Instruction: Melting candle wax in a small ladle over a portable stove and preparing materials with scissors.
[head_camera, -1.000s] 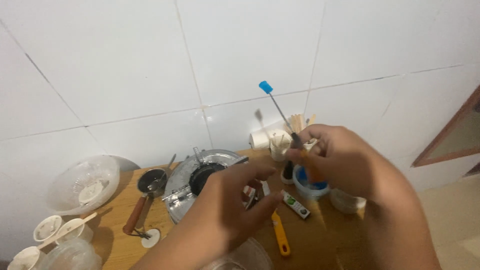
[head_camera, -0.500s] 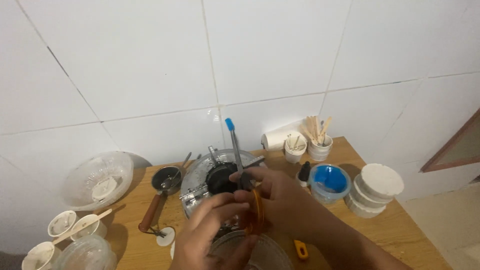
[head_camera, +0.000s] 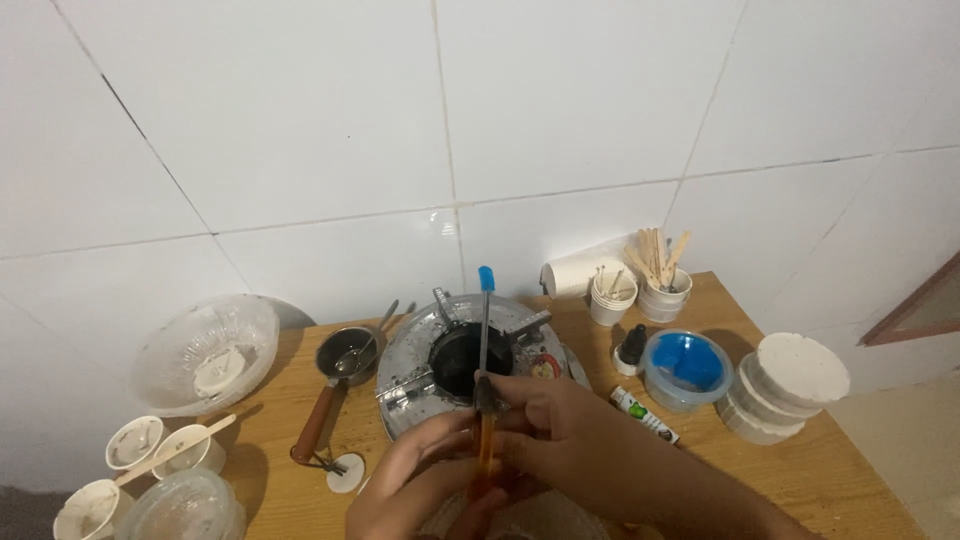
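Observation:
Both my hands are low in the middle of the head view, holding a long lighter (head_camera: 484, 350) with an orange handle, a thin metal stem and a blue tip. My right hand (head_camera: 560, 425) wraps the handle from the right. My left hand (head_camera: 420, 475) touches the handle from the left, its fingers curled on it. The stem points up over the round metal burner (head_camera: 420, 345) on the wooden table (head_camera: 790, 460).
Left: a clear glass bowl (head_camera: 205, 350), small white cups (head_camera: 135, 440) with a wooden stick, a small pan with a wooden handle (head_camera: 330, 395). Right: a blue-lidded container (head_camera: 687, 365), stacked white discs (head_camera: 790, 385), a dropper bottle (head_camera: 631, 348), cups of sticks (head_camera: 662, 280), a small tube (head_camera: 643, 415). White tiled wall behind.
The view has shifted down and left. My hands brought the lighter from over the right-hand cups to in front of the burner, its stem now nearly upright.

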